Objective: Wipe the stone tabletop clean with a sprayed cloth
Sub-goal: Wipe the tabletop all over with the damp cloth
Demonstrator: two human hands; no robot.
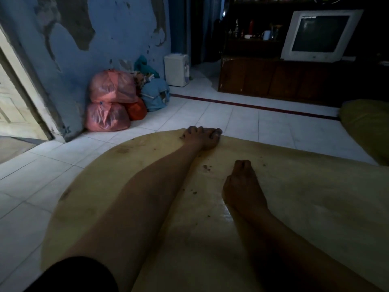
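Black short sleeve [80,275] at the bottom left edge, then the left forearm running up across the pale yellowish rounded stone tabletop [305,207], which fills the lower frame and sits low over the white tiled floor [210,114].

Right hand [242,186] rests mid-slab, fingers curled in together into a loose fist, knuckles up; whether it pinches anything inside I cannot tell (dim light, no cloth edge showing). Wet-looking sheen on the stone just below its wrist. Dark crumbs [207,167] lie between the two hands, more scattered toward the right.

Left hand [203,138] is at the far rim, fingers pressed side by side and hooked over the edge, palm flat on the stone.

No cloth or spray bottle visible anywhere, so wiping looks not yet started.

Handling judgement: the slab reads as heavy, rigid, smooth and slippery when wet, so it should stay put under pressure; brace at the rim as the left hand does. The cloth, once in hand, would be soft and light, best bunched under a flat palm. Crumbs are loose and should sweep toward an edge easily.

Beyond: pink plastic bags [109,100] against the peeling blue wall [117,24], and a white CRT television [320,34] on a dark wooden cabinet [273,79].
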